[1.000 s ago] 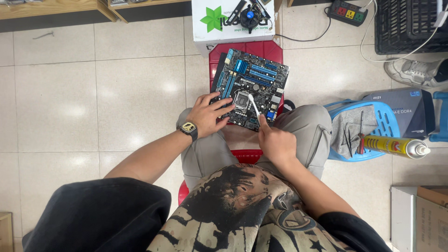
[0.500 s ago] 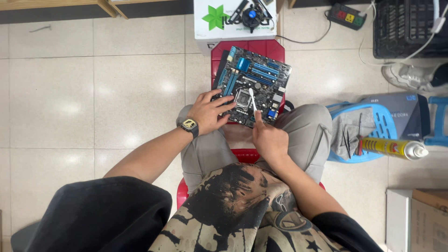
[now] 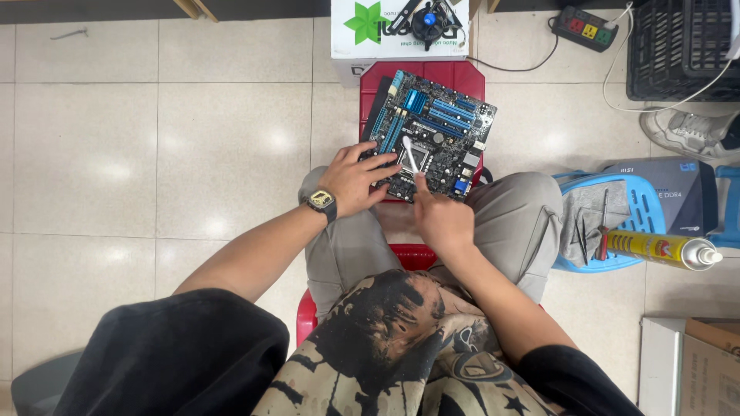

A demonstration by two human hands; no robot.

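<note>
Two hands: both on the board (image 3: pixel 432 135), which sits on the red stool (image 3: pixel 455 77) right in front of your knees.
Left hand (image 3: pixel 353 181): fingers spread flat on the board's near-left edge, pinning it down.
Right hand (image 3: pixel 441 219): fingers pressed together, pinching a white swab (image 3: pixel 411 154).
Swab axis: runs from your fingertips up and slightly left, tip on the socket (image 3: pixel 412 152) mid-board.
Socket vs fingers: just ahead of your right fingertips, a bit left, so your right hand's the nearer one.
Off to the side: spray can (image 3: pixel 663 249) on the blue stool (image 3: pixel 640 223), well apart from your right hand.
</note>
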